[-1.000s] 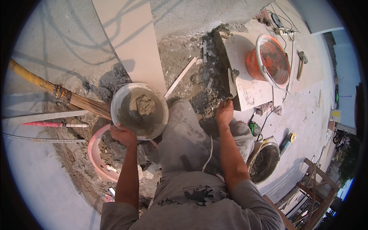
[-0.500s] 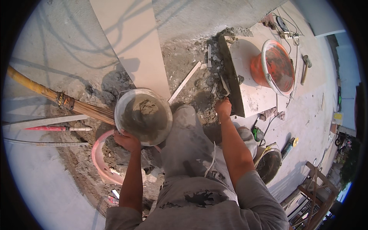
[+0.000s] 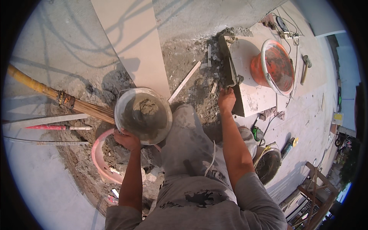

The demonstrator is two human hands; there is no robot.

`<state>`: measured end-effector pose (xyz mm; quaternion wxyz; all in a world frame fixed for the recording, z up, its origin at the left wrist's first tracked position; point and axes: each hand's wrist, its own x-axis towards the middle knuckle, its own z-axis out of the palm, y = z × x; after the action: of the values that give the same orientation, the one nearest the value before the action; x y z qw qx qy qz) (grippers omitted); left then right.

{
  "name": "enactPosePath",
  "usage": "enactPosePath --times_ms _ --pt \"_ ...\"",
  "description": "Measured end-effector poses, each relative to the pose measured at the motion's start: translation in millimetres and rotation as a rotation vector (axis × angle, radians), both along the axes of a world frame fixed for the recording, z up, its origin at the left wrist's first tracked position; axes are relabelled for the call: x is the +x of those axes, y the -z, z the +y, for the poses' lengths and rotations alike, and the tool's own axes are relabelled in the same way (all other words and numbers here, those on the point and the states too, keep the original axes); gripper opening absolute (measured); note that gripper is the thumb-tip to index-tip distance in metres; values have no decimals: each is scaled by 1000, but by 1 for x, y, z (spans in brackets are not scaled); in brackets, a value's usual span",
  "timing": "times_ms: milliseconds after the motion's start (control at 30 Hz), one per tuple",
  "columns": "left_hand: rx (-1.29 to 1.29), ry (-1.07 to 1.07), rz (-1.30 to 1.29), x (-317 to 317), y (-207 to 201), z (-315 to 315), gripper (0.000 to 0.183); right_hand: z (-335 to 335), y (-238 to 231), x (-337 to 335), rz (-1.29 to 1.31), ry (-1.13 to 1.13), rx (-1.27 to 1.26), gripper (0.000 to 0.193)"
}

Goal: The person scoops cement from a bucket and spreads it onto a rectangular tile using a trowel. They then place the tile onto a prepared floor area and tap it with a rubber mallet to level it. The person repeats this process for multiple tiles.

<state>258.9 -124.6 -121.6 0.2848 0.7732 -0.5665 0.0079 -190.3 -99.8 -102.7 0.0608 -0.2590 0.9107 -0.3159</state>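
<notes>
My left hand (image 3: 127, 140) is closed on the near rim of a whitish bucket (image 3: 164, 132), which stands beside my left knee. Grey wet mortar (image 3: 147, 108) lies inside it. On the right, my right hand (image 3: 227, 100) grips a trowel (image 3: 231, 76), its handle mostly hidden by the fingers. The blade rests against the mortar-smeared edge of a pale tile slab (image 3: 255, 101). Below that edge runs a strip of rubble and dirt (image 3: 203, 94).
An orange bucket (image 3: 258, 71) with a pale rim stands on the slab. A hammer (image 3: 306, 69), an angle grinder (image 3: 289, 147) and a dark bucket (image 3: 269, 166) are at the right. A twig broom (image 3: 90, 109) and a pink basin (image 3: 99, 161) are at the left.
My right hand has moved slightly away from me and to the right. The trowel blade has shifted from over the rubble to the slab's edge. My left hand stays on the bucket.
</notes>
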Motion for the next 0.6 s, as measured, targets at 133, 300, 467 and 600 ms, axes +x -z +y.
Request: enactPosePath --times_ms 133,300,467,600 --pt "11 -22 0 5 5 0 43 14 -7 26 36 36 39 33" --pt "18 -33 2 -1 5 -1 41 54 -16 45 60 36 71 40" --pt "20 -21 -14 2 2 0 39 122 -92 40 100 -163 39 35" --pt "-28 7 -66 5 3 -4 38 208 -191 42 58 -60 37 30"
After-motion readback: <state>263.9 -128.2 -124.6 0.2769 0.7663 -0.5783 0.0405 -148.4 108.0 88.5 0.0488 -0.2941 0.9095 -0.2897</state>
